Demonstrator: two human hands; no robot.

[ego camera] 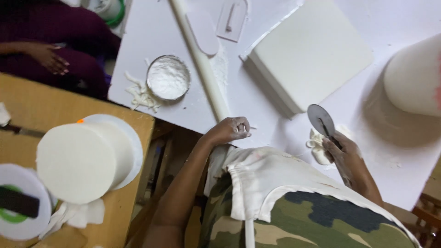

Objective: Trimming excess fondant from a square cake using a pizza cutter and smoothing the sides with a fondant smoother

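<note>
You are looking down on a white work table [161,27] dusted with powder, with a brown cardboard surface [27,96] off to the left of it. Far out beyond your left hand [228,130], another person's hand [48,57] rests on a dark purple lap, and a round white covered cake [78,160] sits on the cardboard. Nearer in, up and to the left of your left hand, stands a round tin of white powder [168,77] with white offcut strips [140,94] beside it. A long white rolling pin [202,64] runs diagonally away from you, its near end just above your left hand, which rests at the table edge loosely curled; it may pinch something small, but the view is too poor to tell. Between your hands and farther up lies a square white covered cake [312,55], one corner pointing towards your right hand [344,154]. That hand is closed around the handle of a wheel cutter [320,120], the disc standing up and left of your knuckles, its handle running back down into your palm. A lump of white fondant trimmings [318,146] lies touching the hand on its left side, so the right hand is much the nearer to it. Up and right of it stands a tall white cake [413,78].
</note>
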